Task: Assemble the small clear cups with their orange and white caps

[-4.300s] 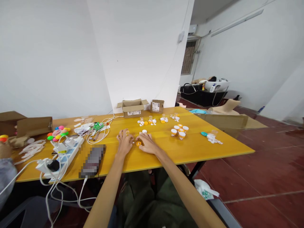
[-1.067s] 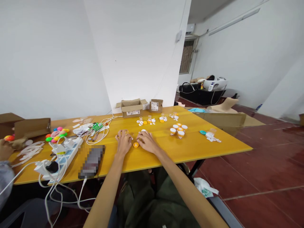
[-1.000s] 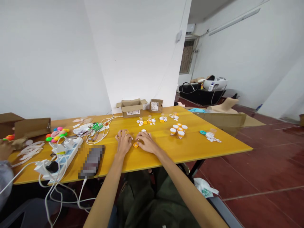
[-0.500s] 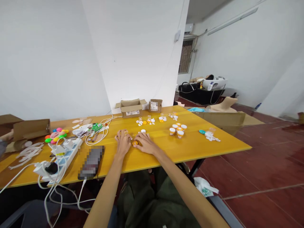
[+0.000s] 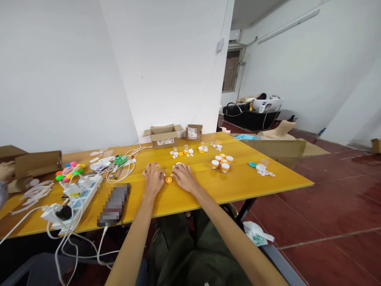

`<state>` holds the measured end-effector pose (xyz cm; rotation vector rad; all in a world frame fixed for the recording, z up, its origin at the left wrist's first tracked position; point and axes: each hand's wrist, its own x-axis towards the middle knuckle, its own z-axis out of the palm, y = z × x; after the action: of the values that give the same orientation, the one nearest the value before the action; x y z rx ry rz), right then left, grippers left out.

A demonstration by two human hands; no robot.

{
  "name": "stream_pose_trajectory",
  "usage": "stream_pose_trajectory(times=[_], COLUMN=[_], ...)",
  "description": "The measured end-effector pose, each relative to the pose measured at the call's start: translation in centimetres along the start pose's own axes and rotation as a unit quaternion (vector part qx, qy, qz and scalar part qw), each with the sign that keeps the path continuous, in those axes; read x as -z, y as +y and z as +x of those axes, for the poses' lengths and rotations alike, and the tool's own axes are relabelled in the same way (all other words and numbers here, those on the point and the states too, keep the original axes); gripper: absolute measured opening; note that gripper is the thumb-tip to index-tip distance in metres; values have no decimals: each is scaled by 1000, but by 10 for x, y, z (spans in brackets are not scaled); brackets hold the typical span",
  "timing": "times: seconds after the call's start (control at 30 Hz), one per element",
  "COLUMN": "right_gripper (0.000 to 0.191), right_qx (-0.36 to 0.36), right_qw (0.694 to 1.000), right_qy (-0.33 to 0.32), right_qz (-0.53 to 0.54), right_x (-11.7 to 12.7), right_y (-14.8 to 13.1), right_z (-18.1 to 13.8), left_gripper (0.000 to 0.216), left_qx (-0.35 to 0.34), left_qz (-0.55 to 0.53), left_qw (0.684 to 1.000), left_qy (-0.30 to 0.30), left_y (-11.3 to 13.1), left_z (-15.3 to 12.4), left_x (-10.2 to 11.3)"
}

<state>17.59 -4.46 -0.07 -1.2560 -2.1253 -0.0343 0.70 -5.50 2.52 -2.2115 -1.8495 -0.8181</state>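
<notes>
An orange lid (image 5: 168,180) with a small white piece at its centre lies on the table between my hands. My left hand (image 5: 154,178) rests just left of it, fingers spread and bent downward, with nothing visible held. Right of the lid, my right hand (image 5: 184,178) reaches over small white parts (image 5: 178,163), its thumb and fingertips drawn close together. What lies between those fingertips is too small to make out. Farther right stands a cluster of small tubs with white and orange lids (image 5: 222,162).
Small white, orange and clear parts (image 5: 180,153) lie in groups along the back, before two cardboard boxes (image 5: 165,136). A teal lid (image 5: 252,164) and white pieces sit right. At left are a phone (image 5: 114,204), power strip (image 5: 85,196), cables and another person's hand (image 5: 6,171).
My right thumb has moved off the orange lid, up toward the fingertips and white parts. The lid is now more exposed. My left hand stays almost in place.
</notes>
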Motion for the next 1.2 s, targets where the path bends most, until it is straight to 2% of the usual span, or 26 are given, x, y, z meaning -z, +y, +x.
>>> stream_pose_trajectory(times=[0.2,0.37,0.7,0.9,1.2], right_gripper=[14,12,13,10,13], right_qx=[38,38,27,-10,3], right_qw=[999,998,998,999,1000], right_qy=[1,4,13,-3,-5], right_qz=[-35,-52,-46,-38,-25], right_x=[-1,-1,-4,0,-5], right_y=[0,-1,2,1,9], right_z=[0,1,1,1,1], left_gripper=[23,24,25,23,19], left_qx=[-3,-5,-94,-89,-104], left_qz=[-12,-34,-83,-66,-61], left_qw=[1000,999,991,991,989], left_qy=[8,13,-53,-73,-84], left_y=[-2,0,-7,-6,0], left_z=[0,0,-5,-6,-8], left_x=[-2,-1,-7,-8,-1])
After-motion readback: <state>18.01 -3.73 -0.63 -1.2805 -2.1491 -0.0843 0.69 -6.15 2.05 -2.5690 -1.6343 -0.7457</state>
